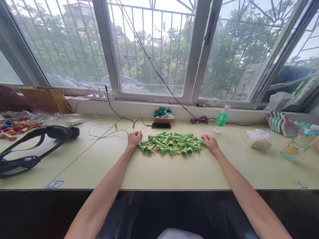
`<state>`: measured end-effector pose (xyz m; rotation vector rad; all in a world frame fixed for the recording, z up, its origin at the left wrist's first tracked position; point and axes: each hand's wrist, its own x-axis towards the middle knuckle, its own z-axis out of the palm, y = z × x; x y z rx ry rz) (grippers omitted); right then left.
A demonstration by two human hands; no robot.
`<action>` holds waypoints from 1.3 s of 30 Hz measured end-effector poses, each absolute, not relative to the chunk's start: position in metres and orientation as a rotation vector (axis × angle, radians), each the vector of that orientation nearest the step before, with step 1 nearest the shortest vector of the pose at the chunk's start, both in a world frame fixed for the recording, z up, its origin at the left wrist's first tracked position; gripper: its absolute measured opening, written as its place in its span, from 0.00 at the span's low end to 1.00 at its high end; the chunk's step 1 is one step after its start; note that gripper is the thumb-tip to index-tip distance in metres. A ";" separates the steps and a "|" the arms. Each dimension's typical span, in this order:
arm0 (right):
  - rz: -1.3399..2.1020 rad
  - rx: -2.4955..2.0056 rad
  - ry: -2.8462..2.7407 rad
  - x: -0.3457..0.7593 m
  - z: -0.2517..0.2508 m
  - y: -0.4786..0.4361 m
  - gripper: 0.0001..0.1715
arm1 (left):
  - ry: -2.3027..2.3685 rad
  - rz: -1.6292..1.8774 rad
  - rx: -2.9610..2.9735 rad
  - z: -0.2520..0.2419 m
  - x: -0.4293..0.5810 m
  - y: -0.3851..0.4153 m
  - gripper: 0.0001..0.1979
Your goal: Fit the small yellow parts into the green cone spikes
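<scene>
A heap of several small green cone-shaped plastic pieces [171, 143] lies on the pale tabletop [159, 169] in front of me. My left hand [134, 138] rests at the heap's left edge, fingers curled down against the nearest pieces. My right hand [210, 142] rests at the heap's right edge, fingers curled onto the table beside the pieces. Whether either hand grips a piece is hidden under the fingers.
A black phone [161, 125] lies behind the heap, with a small box of green items [163, 114] beyond it. A green-labelled bottle [221, 119] stands at the right, a white bag [257, 138] further right. A black headset [32, 146] and wires [107, 132] lie at the left.
</scene>
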<state>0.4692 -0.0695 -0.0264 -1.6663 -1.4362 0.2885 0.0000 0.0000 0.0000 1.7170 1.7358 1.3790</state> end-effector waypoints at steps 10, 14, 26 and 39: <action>0.352 -1.628 -1.381 0.469 -0.029 -0.066 0.21 | 1.738 1.375 1.713 0.000 -0.003 0.002 0.16; 0.376 -1.600 -1.371 0.467 -0.030 -0.065 0.20 | 1.748 1.369 1.725 0.001 -0.005 0.002 0.16; 0.394 -1.571 -1.364 0.471 -0.034 -0.061 0.20 | 1.756 1.348 1.730 -0.002 -0.008 0.008 0.15; 0.423 -1.546 -1.361 0.471 -0.035 -0.061 0.18 | 1.776 1.335 1.750 -0.002 -0.007 0.007 0.15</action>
